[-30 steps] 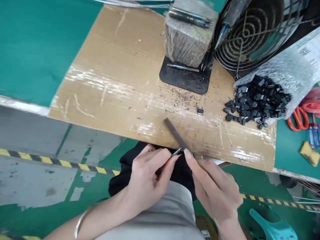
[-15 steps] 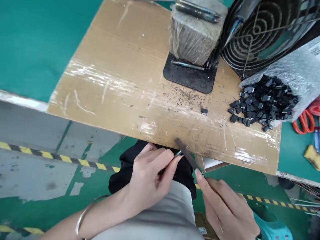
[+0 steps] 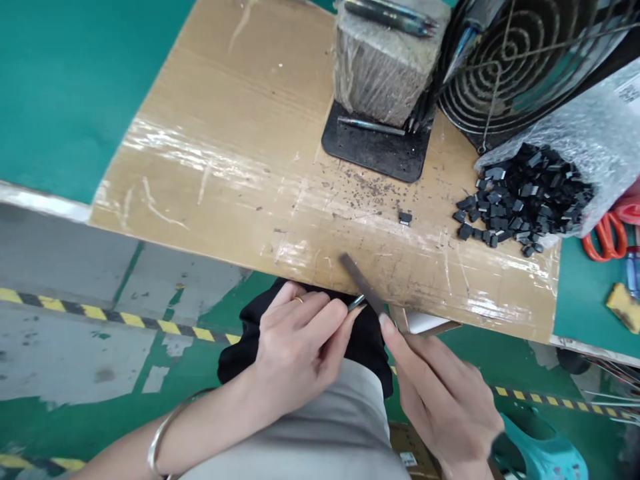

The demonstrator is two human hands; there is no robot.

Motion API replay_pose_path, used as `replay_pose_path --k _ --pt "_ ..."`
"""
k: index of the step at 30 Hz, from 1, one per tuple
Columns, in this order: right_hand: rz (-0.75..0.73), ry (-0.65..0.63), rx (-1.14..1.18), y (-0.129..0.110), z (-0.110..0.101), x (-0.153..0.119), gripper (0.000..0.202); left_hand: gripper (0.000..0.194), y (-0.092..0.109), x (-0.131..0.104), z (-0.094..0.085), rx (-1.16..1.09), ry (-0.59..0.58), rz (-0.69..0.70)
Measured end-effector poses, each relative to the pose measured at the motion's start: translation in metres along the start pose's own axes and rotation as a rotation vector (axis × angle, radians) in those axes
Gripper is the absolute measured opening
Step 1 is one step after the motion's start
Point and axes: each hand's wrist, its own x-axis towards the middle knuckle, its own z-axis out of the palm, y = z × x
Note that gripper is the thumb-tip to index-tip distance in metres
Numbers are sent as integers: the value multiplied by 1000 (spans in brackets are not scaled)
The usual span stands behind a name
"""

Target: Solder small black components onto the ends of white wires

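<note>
My left hand is closed in a pinch around a slim metal soldering iron tip; only its silvery end shows past the fingertips. My right hand grips a flat, dark file, thumb laid along its near end. The file slants up and left, lying across the end of the tip and reaching over the front edge of the cardboard-covered bench. Both hands are just below that edge, above my lap.
A plastic-wrapped block with metal tips on top stands on a black base. To its right are a fan, a soldering iron and a pile of small black connectors. Orange-handled scissors and a yellow sponge lie far right.
My right hand has pushed the file up and left across the metal tip, so more of it reaches over the cardboard. My left hand stays nearly still. The view has shifted slightly.
</note>
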Motion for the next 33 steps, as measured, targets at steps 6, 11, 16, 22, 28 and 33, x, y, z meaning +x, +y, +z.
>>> replay_pose_path --k 6,11,16,22,28,33 --pt "-17 27 -2 2 15 26 29 33 3 -3 -1 -55 -17 -81" --pt "-16 22 -8 0 14 28 30 31 7 -3 -4 -344 -177 -265" --pt "-35 37 -5 1 12 20 29 31 7 -2 -4 -301 -173 -251" --pt "11 -2 -60 -1 -6 -14 45 30 7 -2 1 -230 -135 -195" --pt "-1 16 -21 4 11 7 57 31 7 -3 3 -180 -89 -163" --pt "-11 -47 -51 2 -2 -5 61 32 6 -4 4 -183 -85 -166"
